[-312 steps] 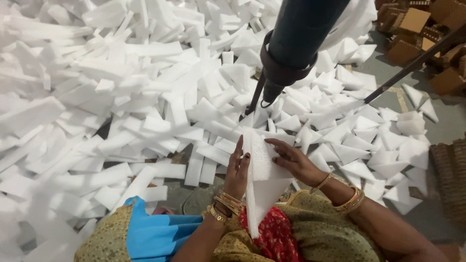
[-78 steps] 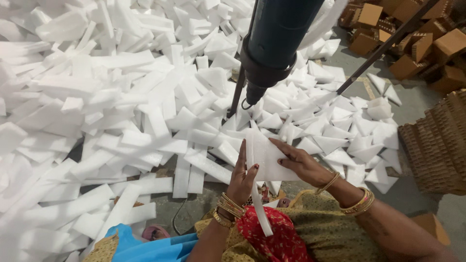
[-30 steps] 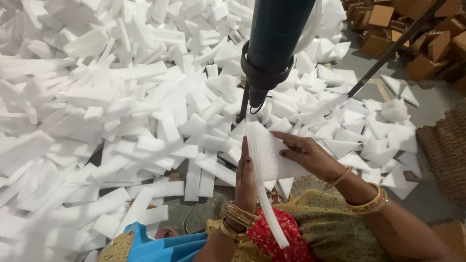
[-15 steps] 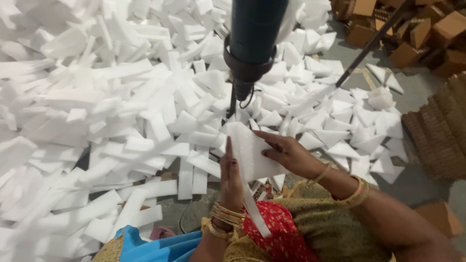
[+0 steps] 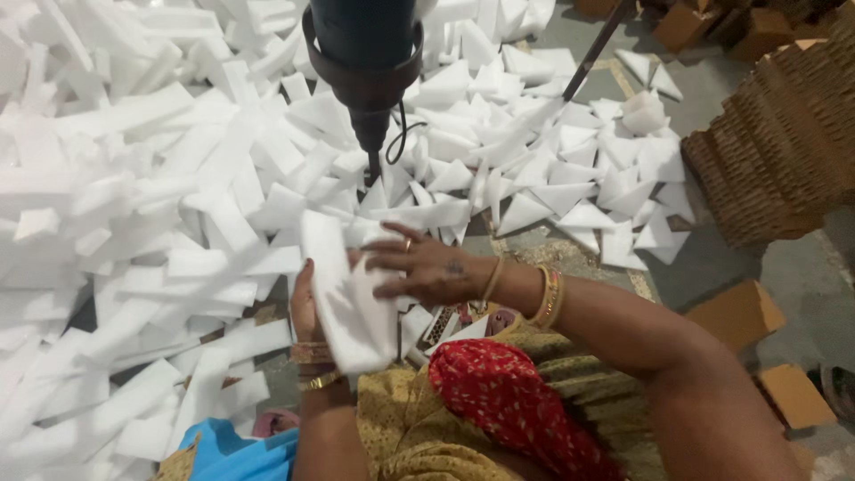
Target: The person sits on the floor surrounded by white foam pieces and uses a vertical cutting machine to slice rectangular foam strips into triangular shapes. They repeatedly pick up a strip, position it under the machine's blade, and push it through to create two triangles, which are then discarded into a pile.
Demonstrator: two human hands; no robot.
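Observation:
Both my hands hold a white foam slab (image 5: 343,298) just above my lap. My left hand (image 5: 305,307) supports its left edge from behind, mostly hidden by the slab. My right hand (image 5: 420,264) lies flat across its right side, fingers spread, a ring on one finger. Gold bangles are on both wrists. A dark cylindrical tool (image 5: 366,62) hangs over the work, its thin tip (image 5: 371,169) pointing down just beyond the slab's top end.
A deep heap of white foam strips (image 5: 151,205) covers the floor to the left and ahead; triangular foam offcuts (image 5: 570,169) lie to the right. A stack of brown corrugated pieces (image 5: 775,151) stands at right, with cardboard blocks (image 5: 735,312) near my right arm.
The view has swung, so the hanging tool now sits more to the left. The slab has tilted and come lower toward my lap, with my right hand spread flatter on it.

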